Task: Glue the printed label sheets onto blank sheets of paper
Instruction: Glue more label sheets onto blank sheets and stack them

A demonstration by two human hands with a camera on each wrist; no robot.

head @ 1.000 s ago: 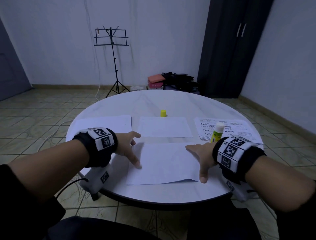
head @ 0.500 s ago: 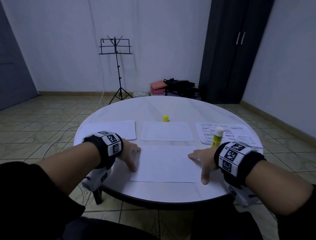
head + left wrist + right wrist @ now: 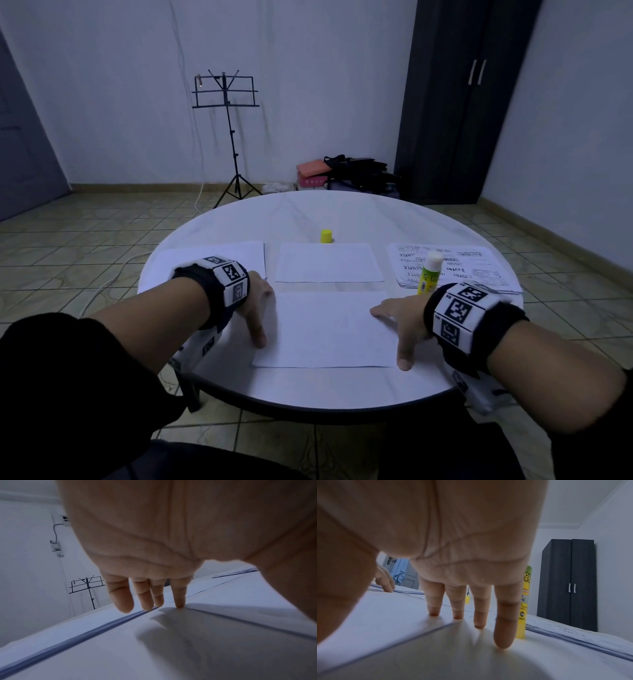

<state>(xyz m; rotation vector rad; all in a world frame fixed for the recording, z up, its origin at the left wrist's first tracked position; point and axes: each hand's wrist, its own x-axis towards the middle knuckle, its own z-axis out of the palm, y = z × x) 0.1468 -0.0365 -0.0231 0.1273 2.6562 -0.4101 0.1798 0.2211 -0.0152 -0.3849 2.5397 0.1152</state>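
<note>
The blank sheet (image 3: 325, 329) is lying at the table's (image 3: 308, 387) six o'clock edge, long axis running nine to three. We are pressing flat, released fingers on both ends, left hand (image 3: 255, 308) and right hand (image 3: 400, 325), equally near.

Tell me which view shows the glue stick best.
The head view: the glue stick stands upright and uncapped, whole, at the edge of the printed sheets. The right wrist view shows only a strip of it behind the right hand. The left wrist view misses it.
</note>
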